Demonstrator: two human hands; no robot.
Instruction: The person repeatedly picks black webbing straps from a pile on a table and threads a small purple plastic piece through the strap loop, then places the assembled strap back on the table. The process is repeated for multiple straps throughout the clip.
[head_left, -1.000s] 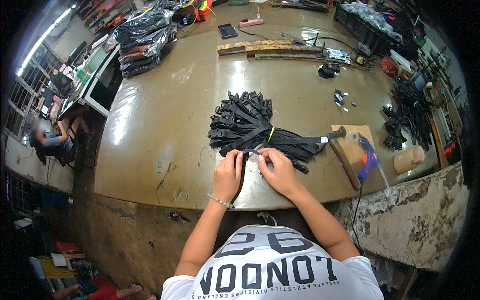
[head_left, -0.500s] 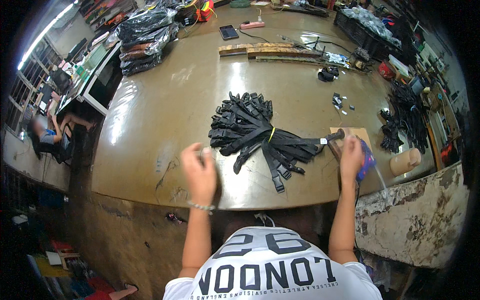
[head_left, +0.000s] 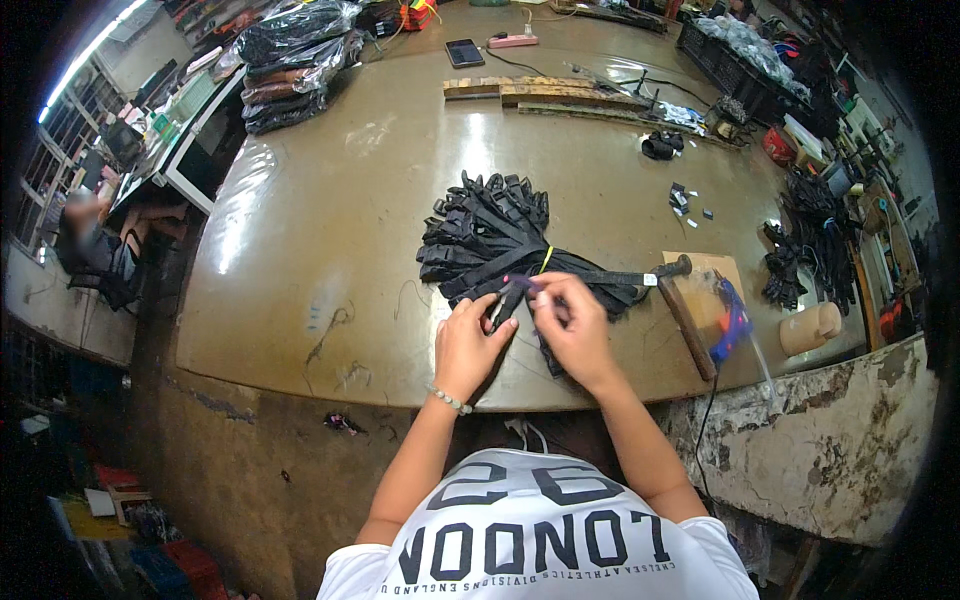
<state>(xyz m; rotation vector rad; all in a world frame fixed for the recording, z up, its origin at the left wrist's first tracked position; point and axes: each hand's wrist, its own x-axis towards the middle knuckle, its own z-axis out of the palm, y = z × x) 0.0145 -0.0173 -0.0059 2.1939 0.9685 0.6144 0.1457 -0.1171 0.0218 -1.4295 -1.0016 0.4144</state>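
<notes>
In front of me on the table lies a fanned bundle of black straps (head_left: 478,240) with plastic buckles, cinched by a thin yellow tie (head_left: 546,259). At its near edge my left hand (head_left: 468,345) pinches one black strap end (head_left: 508,305) between thumb and fingers. My right hand (head_left: 575,330) is closed beside it, fingertips against the same spot. A small purple thing (head_left: 522,283) with a reddish tip shows at those fingertips; its kind is unclear, and part of it is hidden by the fingers.
To the right, a wooden-handled hammer (head_left: 690,325) lies by cardboard (head_left: 705,268) and a blue-purple bundle (head_left: 735,325). Beyond are a tan cylinder (head_left: 810,326), wooden bars (head_left: 560,95), a phone (head_left: 464,53) and plastic-wrapped stacks (head_left: 290,80). A person (head_left: 90,235) sits far left.
My right hand has come left from beside the hammer to the strap bundle. My left hand has moved right and closed on a strap end.
</notes>
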